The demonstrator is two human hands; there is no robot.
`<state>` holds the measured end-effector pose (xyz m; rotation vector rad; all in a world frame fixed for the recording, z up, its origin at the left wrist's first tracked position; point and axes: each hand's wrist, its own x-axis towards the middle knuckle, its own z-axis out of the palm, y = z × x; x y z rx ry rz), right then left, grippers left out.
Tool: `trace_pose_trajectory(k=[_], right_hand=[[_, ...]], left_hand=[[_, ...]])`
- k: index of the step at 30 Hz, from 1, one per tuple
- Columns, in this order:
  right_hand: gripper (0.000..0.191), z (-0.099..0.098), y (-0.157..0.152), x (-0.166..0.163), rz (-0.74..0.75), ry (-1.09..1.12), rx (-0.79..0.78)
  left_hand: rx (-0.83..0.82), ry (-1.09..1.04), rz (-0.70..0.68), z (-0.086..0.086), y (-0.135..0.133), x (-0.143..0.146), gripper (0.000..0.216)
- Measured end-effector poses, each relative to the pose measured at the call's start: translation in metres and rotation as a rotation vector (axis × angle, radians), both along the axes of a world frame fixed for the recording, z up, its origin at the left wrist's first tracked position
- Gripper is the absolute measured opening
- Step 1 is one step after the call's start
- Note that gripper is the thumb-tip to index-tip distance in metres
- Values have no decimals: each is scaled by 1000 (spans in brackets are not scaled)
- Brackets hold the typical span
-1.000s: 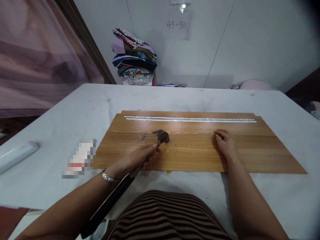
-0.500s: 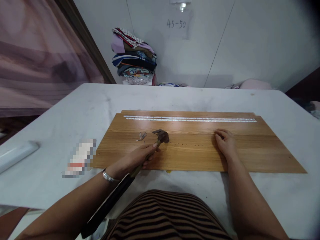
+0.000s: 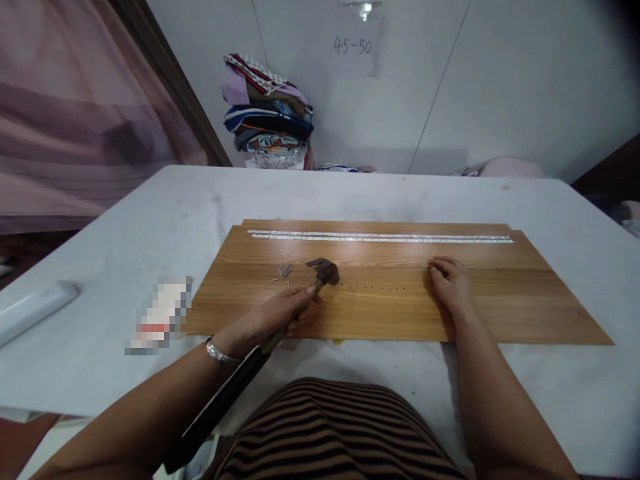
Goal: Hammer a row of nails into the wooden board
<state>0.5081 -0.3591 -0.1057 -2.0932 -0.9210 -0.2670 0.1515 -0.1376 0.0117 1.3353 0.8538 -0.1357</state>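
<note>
My left hand (image 3: 290, 308) is closed around the neck of a claw hammer (image 3: 255, 360). The hammer's head rests on or just over a wooden board (image 3: 380, 317), at the left end of a row of small dark dots (image 3: 373, 287), which look like nail heads or holes. Its long black grip runs back under my forearm. Several loose nails (image 3: 284, 271) lie on the board left of the hammer head. To the right of the dots, my right hand (image 3: 453, 287) rests on the board with its fingers curled in; nothing shows in them.
Two white measuring strips (image 3: 380, 238) run along the board's far side. A blurred-out flat item (image 3: 163, 313) lies left of the board, near a white roll (image 3: 40, 310). Beyond the white-covered table (image 3: 350, 193) stands a pile of folded clothes (image 3: 270, 113) against the wall.
Hardly anything differs. The hammer head has shifted very slightly to the right, and the view has tilted a little; both hands stay in place.
</note>
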Motion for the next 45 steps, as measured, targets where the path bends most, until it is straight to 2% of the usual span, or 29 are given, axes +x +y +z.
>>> trace_pose_trajectory(k=[13, 21, 33, 45], right_hand=[[27, 1, 0, 0, 9, 10, 7], [28, 2, 0, -1, 3, 7, -8], [27, 5, 0, -3, 4, 10, -9], [25, 3, 1, -2, -7, 19, 4]], left_hand=[[4, -3, -2, -4, 0, -2, 61], [39, 14, -9, 2, 0, -1, 54], [11, -31, -21, 2, -1, -1, 50], [27, 15, -15, 4, -1, 0, 56]])
